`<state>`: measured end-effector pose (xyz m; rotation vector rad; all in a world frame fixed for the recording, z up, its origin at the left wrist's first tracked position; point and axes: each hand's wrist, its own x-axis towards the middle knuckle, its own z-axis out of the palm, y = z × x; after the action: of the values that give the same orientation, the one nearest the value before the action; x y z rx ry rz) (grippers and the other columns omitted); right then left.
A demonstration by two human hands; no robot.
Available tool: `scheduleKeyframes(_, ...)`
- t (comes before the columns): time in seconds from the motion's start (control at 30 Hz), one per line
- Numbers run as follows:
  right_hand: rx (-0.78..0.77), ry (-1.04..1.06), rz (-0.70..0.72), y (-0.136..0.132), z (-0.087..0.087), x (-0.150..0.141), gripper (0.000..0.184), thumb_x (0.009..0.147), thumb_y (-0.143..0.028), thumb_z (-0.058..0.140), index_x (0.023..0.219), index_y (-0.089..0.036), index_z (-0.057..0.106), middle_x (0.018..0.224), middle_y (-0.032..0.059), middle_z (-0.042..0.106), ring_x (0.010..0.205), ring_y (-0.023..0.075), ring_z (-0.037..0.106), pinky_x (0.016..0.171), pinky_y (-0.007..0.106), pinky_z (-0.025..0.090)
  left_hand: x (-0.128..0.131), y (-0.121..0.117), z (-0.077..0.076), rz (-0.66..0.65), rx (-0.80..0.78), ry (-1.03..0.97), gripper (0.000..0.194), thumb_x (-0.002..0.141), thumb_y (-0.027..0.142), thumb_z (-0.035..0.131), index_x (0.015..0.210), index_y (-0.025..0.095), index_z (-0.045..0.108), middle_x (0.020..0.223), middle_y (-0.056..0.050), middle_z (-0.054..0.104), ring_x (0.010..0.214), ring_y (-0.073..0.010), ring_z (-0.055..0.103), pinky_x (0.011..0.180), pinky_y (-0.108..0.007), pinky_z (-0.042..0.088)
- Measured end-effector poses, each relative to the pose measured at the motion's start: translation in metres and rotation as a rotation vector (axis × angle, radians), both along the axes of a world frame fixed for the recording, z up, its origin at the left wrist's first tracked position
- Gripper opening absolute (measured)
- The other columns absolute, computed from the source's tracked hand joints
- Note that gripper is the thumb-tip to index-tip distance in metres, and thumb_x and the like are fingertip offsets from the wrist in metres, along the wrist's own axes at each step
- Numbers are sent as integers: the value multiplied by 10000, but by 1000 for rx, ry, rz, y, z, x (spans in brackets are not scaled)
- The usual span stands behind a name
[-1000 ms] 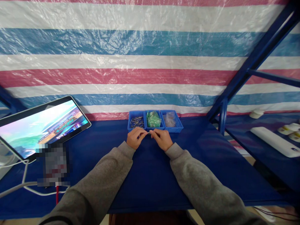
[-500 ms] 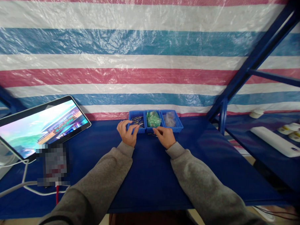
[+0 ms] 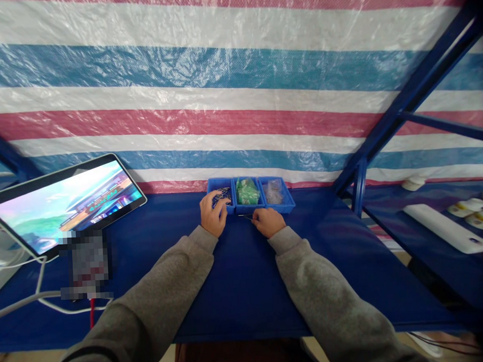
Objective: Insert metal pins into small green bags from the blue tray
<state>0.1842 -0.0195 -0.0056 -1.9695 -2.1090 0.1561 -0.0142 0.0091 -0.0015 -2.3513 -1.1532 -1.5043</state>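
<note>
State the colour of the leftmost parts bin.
The leftmost parts bin is blue; best seen in the head view.

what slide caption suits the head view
Left hand at a blue bin of metal pieces, right hand at a thin piece.

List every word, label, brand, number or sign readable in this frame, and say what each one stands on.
No text can be read.
Large pale-framed rectangular screen: small white marks near its lower edge, possibly characters, too blurred to read.
Long white bar-shaped object: one dark mark near its end, too small to read.
Three small blue plastic bins: no lettering visible.
</note>
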Motion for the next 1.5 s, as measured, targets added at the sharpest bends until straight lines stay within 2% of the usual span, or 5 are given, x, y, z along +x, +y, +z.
scheduleKeyframes(0.27, 33, 240, 347, -5, 6, -11, 94, 838, -269, 510, 857, -208, 579, 612, -19, 592, 579, 131, 553, 569, 218, 343, 0, -4, 0, -227, -1, 45, 211, 859, 275, 493, 1002, 181, 616, 1052, -90, 565, 970, -185, 544, 866, -347, 425)
scheduleKeyframes(0.63, 193, 386, 248, -9, 8, -15, 209, 928, -307, 328, 962, -207, 508, 635, -3, 587, 539, 142, 551, 553, 217, 355, 2, 5, -6, -252, -15, 163, 164, 874, 271, 498, 830, 175, 623, 794, -32, 656, 796, -153, 571, 773, -330, 392)
scheduleKeyframes(1.07, 285, 451, 330, -13, 13, -19, 386, 938, -366, 309, 702, -188, 557, 592, 7, 566, 549, 116, 528, 587, 211, 367, 1, 1, -3, -267, 13, 146, 168, 868, 294, 504, 794, 164, 582, 747, -28, 619, 712, -139, 536, 698, -301, 378)
scheduleKeyframes(1.3, 329, 486, 370, -16, 16, -20, 312, 919, -390, 365, 814, -184, 573, 636, 8, 581, 575, 123, 533, 574, 215, 361, 0, 1, -4, -250, 27, 181, 331, 904, 259, 417, 596, 165, 493, 564, -5, 508, 596, -128, 469, 644, -302, 359)
scheduleKeyframes(1.5, 300, 486, 375, -16, 17, -20, 404, 936, -383, 313, 675, -182, 546, 575, 2, 542, 562, 117, 523, 584, 213, 366, 0, -1, -3, -282, -3, 148, 210, 891, 296, 460, 769, 166, 570, 711, -31, 597, 690, -137, 520, 674, -303, 378)
